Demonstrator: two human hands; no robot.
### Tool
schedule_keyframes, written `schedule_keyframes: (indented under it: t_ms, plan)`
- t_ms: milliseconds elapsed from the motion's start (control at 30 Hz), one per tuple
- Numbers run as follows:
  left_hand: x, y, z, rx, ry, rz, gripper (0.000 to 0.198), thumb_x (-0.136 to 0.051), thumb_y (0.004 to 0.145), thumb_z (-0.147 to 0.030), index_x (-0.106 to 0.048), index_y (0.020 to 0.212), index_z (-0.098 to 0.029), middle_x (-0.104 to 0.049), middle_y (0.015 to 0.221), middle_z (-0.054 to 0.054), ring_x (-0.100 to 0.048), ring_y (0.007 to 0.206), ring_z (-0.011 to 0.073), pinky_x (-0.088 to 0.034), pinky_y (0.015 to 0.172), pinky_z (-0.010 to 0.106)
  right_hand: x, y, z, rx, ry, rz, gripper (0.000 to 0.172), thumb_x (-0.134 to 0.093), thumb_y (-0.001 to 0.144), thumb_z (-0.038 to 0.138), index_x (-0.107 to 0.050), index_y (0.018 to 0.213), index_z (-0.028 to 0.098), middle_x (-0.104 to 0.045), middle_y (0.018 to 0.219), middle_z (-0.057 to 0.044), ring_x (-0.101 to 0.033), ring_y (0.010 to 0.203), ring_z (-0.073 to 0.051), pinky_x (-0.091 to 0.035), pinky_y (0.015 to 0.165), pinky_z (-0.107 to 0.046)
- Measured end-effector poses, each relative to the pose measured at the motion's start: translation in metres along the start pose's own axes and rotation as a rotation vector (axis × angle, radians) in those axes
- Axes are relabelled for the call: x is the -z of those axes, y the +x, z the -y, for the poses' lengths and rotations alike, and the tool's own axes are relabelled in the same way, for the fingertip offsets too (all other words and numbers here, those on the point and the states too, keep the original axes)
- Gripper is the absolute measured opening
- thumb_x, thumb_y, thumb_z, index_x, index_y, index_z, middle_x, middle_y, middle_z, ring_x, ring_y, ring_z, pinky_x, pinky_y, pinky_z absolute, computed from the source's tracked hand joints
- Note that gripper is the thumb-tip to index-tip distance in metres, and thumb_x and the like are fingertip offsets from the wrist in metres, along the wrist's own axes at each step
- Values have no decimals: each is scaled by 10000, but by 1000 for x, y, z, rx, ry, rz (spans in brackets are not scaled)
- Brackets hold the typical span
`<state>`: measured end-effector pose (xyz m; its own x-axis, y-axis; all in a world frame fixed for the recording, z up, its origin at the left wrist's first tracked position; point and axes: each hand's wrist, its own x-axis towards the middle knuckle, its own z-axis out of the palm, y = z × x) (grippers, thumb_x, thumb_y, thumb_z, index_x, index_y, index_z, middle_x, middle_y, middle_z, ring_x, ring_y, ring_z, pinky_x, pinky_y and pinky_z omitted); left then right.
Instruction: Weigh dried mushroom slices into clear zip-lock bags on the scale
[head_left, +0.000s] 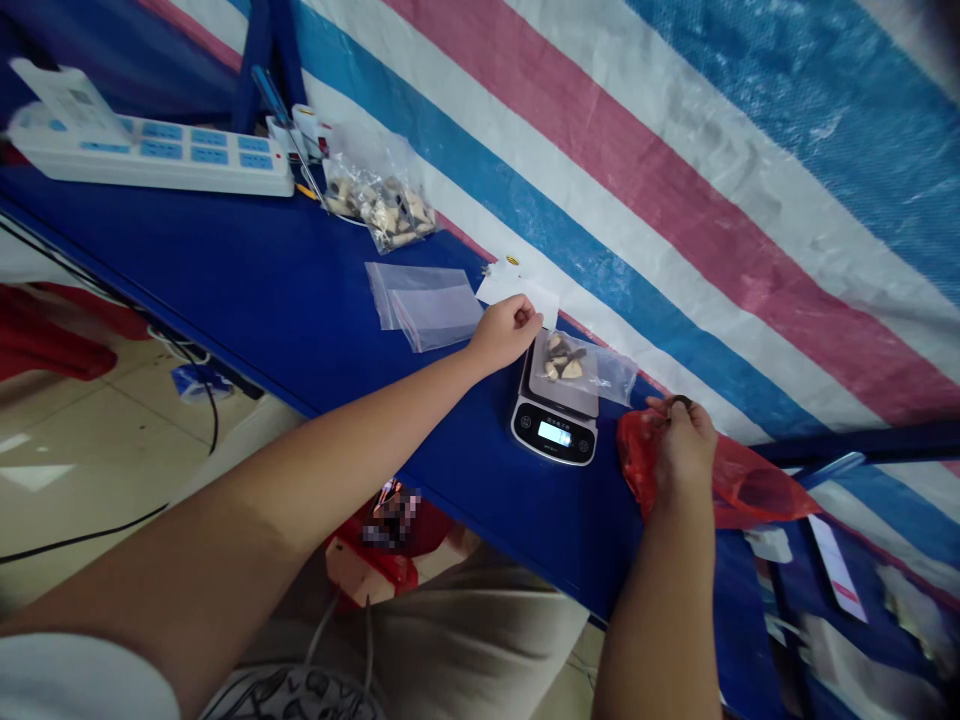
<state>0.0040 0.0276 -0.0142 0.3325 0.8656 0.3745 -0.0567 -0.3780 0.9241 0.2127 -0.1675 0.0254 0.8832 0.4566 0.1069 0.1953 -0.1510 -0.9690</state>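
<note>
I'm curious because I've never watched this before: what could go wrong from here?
The clear bag on the scale overhangs its right side; if that end touches anything, the reading might be off. The left hand is close beside the scale, so a nudge could shift it. The dark piece in the right hand might slip.

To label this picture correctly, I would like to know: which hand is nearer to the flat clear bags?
Left. The left hand is just past the right end of the flat clear bags; the right hand is farther off, at the red bag, beyond the scale.
</note>
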Motion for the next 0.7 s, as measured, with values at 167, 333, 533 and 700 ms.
schedule_keyframes:
  t_ms: [167, 333, 533, 700]
  plan:
    - [1, -1, -2, -7, 5, -2, 211, -594, 863, -202, -477, 688, -209, -497, 630, -41, -468, 601, 121, -386, 642, 303, -1, -1, 1, 3, -16, 15, 202, -604, 795, 354, -602, 929, 203, -734, 864, -21, -577, 518, -100, -410, 455, -211]
    - [0, 0, -1, -7, 7, -1, 210, -591, 864, -213, -473, 690, -210, -502, 631, -39, -469, 603, 122, -388, 641, 302, -1, 0, -2, 31, -12, 33, 211, -628, 799, 368, -613, 929, 202, -734, 861, -10, -589, 536, -93, -418, 461, -199]
    - [0, 0, -1, 0, -5, 4, 213, -587, 865, -209, -466, 689, -211, -502, 635, -38, -467, 607, 122, -395, 645, 302, -2, -1, -1, 38, 26, 41, 216, -681, 794, 378, -621, 909, 205, -734, 874, -2, -592, 546, -80, -416, 446, -176]
    - [0, 0, 0, -13, -5, 4, 216, -588, 868, -204, -465, 690, -210, -490, 636, -41, -458, 602, 119, -392, 642, 302, -4, -3, 3, -11, 154, 59, 197, -713, 774, 335, -618, 889, 205, -720, 832, 9, -570, 526, -77, -407, 424, -173]
